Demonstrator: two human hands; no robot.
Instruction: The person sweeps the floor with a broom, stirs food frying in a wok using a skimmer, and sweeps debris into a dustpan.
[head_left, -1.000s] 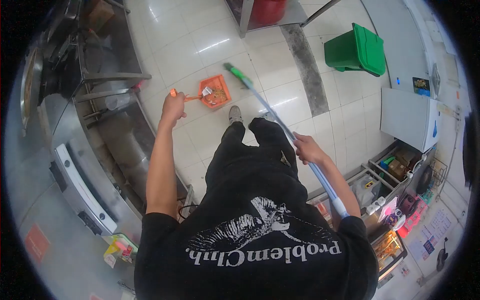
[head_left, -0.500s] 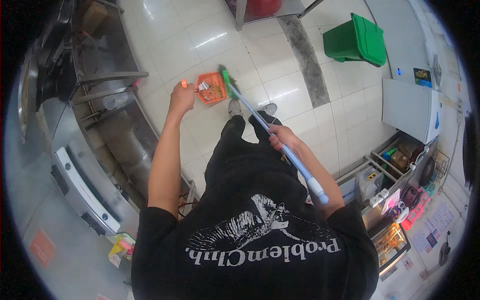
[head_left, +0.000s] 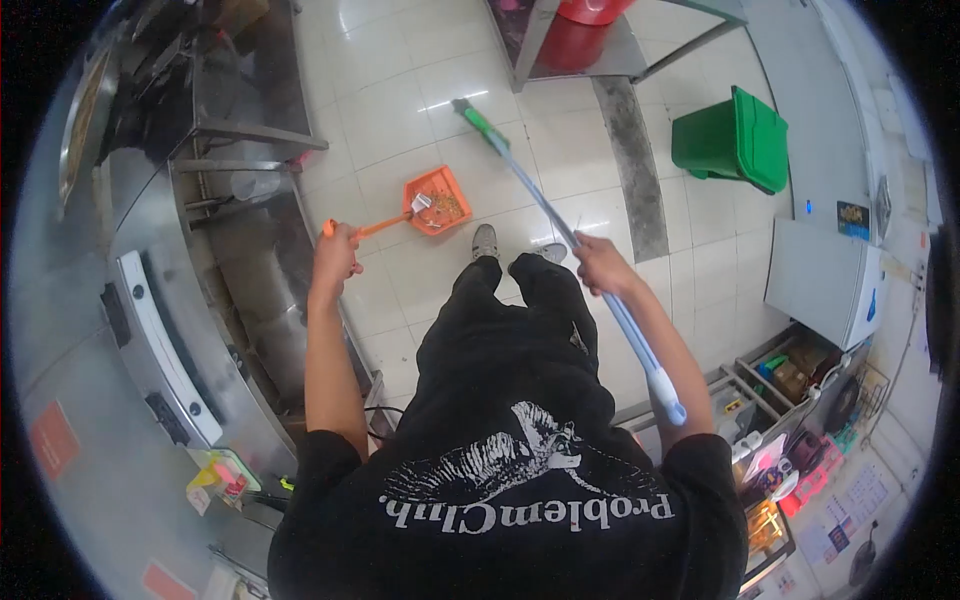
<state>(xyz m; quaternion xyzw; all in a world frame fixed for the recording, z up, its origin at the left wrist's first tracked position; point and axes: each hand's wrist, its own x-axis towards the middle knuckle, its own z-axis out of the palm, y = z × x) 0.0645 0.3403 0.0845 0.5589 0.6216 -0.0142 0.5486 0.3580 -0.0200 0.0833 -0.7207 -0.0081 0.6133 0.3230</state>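
My left hand (head_left: 337,262) is closed around the orange handle of a dustpan (head_left: 462,208). Its pan rests on or just over the tiled floor in front of my shoes, with small crumbs and a pale scrap inside. My right hand (head_left: 602,265) grips the pale blue pole of a broom (head_left: 535,192). The pole slants from beside my right forearm forward to a green head with dark bristles, which is beyond the dustpan and apart from it. Whether the bristles touch the floor I cannot tell.
A green lidded bin (head_left: 728,140) stands at the right. Ahead is a metal rack (head_left: 640,62) with a red bucket (head_left: 575,42). Steel counters (head_left: 250,130) line the left side. A white cabinet (head_left: 822,285) and a cluttered shelf (head_left: 770,365) are on the right.
The broom head has swung forward, away from the dustpan it was against. My left hand has drawn back toward me, showing more of the dustpan's handle. My right hand has moved outward.
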